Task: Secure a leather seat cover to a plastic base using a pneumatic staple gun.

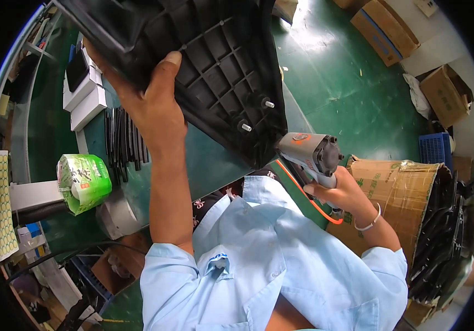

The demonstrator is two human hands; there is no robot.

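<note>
My left hand [157,105] grips the edge of a large black ribbed plastic panel [198,60], thumb on its ribbed face and the other fingers hidden behind. The panel is tilted up, its narrow end toward my body. Two metal studs [257,116] stick out near that end. In my right hand [342,190] is a grey pneumatic impact wrench [310,151], my fingers wrapped round its handle. Its nose meets the panel's lower right corner; whether a fastener is there cannot be made out. An orange air hose [306,196] runs by the tool.
On the green worktable [193,157] lie several black rods [124,138], beside white boxes [85,102]. A green-and-white packet [85,182] is at left. A big carton [394,190] of black parts stands at right, near a blue crate [435,149]. More cartons [386,33] line the wall.
</note>
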